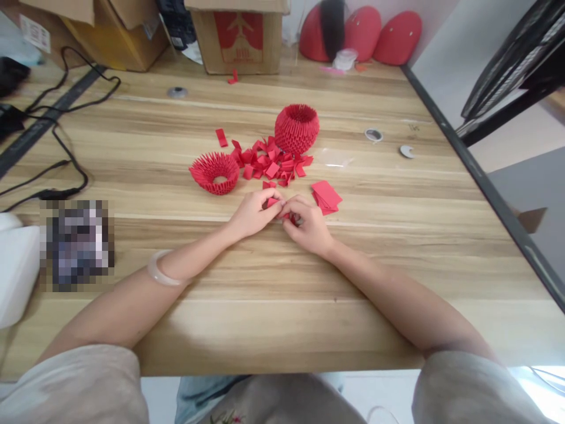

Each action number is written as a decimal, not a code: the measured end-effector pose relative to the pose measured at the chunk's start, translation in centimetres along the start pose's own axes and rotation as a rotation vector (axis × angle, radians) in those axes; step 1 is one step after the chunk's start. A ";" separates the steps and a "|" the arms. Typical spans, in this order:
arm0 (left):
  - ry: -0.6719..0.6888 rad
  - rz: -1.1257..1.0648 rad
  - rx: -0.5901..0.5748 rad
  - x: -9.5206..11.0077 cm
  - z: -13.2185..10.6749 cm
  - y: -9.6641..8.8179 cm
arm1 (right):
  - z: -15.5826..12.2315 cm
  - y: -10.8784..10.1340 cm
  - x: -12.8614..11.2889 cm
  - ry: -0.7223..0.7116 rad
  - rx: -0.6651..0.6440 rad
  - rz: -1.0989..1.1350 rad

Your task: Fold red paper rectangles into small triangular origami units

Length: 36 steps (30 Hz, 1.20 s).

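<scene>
A small folded red paper piece [272, 202] is held between the two hands, above the middle of the pale wood-grain table [273, 330]; its long axis is too covered by fingers to be told. On its left it is pinched by the nearly closed fingertips of the left hand [257, 212]; on its right, red paper is also gripped in the curled fingers of the right hand [308, 222], though whether this is one piece or two cannot be told. Neither hand is clearly nearer, since the fingertips are met at the paper.

Toward the table's left edge, a thin black cable [82, 174] is seen. Beyond the left hand, an open red bowl of interlocked paper [203, 174] is set. Next, toward the far edge, a loose heap of folded red paper pieces [269, 162] is spread, by which the way straight ahead is filled; it is backed by a rounded red paper vase [296, 134]. Just beyond the right hand, toward the right edge, a fanned stack of flat red paper slips [326, 196] is laid.
</scene>
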<state>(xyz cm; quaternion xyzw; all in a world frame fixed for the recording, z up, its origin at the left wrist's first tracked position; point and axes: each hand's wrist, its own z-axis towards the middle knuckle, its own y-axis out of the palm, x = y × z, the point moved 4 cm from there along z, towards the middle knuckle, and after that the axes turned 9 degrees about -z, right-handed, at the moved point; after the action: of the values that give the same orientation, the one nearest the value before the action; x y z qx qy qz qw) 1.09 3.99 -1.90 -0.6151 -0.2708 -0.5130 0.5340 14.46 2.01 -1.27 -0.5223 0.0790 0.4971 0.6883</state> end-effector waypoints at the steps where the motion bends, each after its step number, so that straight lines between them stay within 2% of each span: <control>1: -0.006 -0.003 -0.002 0.0 0.0 0.0 | 0.0 0.0 0.0 -0.002 0.001 -0.001; 36: -0.005 -0.008 -0.003 0.1 0.0 -0.1 | 0.0 -0.1 -0.2 -0.001 0.008 -0.001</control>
<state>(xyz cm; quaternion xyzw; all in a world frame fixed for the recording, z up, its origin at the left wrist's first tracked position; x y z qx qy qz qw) 1.03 3.99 -1.74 -0.6160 -0.2739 -0.5140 0.5303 14.49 1.93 -1.08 -0.5193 0.0805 0.4969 0.6906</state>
